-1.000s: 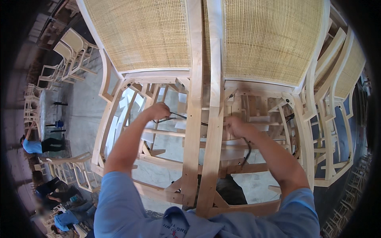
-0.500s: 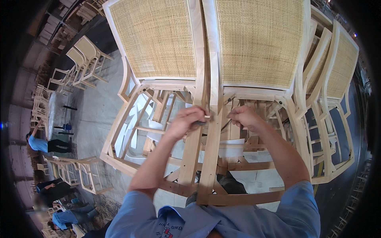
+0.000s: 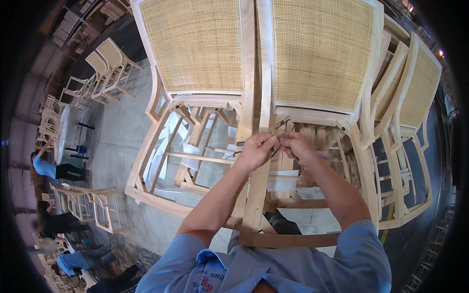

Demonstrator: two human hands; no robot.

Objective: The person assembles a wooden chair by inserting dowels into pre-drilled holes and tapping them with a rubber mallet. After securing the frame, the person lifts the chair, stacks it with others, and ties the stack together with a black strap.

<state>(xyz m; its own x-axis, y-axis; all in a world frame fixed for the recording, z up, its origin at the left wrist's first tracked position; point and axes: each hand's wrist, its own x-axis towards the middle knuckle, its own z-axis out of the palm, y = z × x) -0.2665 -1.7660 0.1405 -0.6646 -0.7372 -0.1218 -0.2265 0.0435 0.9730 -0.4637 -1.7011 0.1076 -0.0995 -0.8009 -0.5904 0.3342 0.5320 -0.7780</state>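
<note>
— Hands meet at the centre: left hand point(image 3: 257, 150) and right hand point(image 3: 296, 145) pinch a dark cord point(image 3: 281, 150) between them, fingers curled tight.

— Where's that cord?

— Right at the fingertips, against the paired wooden uprights point(image 3: 254, 97) of two cane-backed chairs point(image 3: 320, 53), just under the woven panels.

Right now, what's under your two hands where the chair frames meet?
Under the left hand and right hand run the adjoining wooden uprights of two cane-backed chairs, with a dark cord between the fingers. Whatever the cord wraps is covered by the hands.
</note>
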